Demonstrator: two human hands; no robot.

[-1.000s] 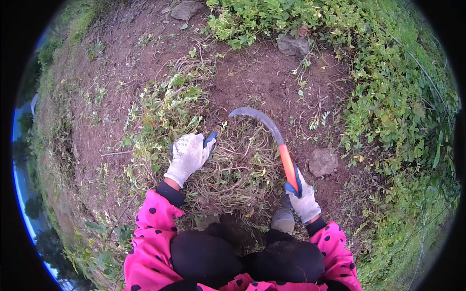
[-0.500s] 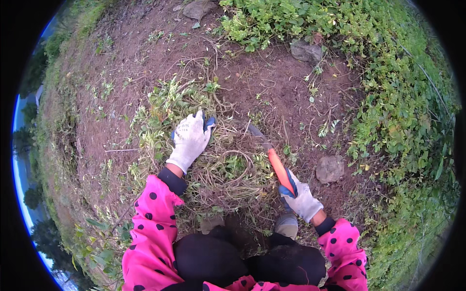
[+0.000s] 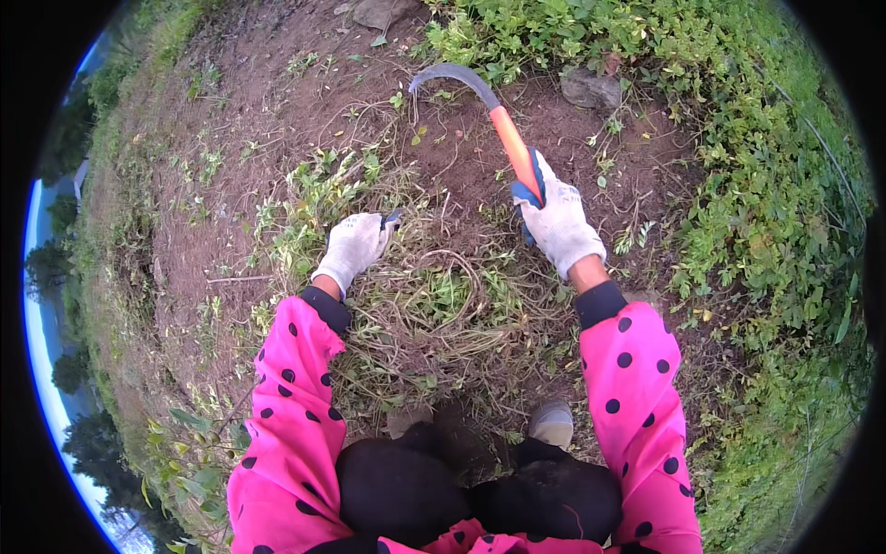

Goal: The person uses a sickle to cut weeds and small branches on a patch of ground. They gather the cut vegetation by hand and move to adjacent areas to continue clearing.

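My right hand (image 3: 559, 218), in a white work glove with blue on its fingers, is closed round the orange handle of a sickle (image 3: 517, 148). Its curved grey blade reaches up and to the left, over bare soil with a few thin stems. A matching glove covers my left hand (image 3: 355, 247), whose fingers are bent into the left side of a heap of pulled weeds (image 3: 434, 305). The fingertips are partly hidden among stems and leaves. Tangled vines and green leaves make up the heap, which lies in front of my shoes.
Dense green plants (image 3: 748, 203) grow along the right side and the far edge. One stone (image 3: 591, 90) sits by the far plants, another (image 3: 380, 13) at the top. Brown soil (image 3: 212, 138) with scattered sprigs stretches left. My shoe (image 3: 552, 423) stands at the heap's near edge.
My right hand has swung the sickle forward, from beside my right foot to the far side of the heap. The left hand stays on the weeds, its fingers now more curled.
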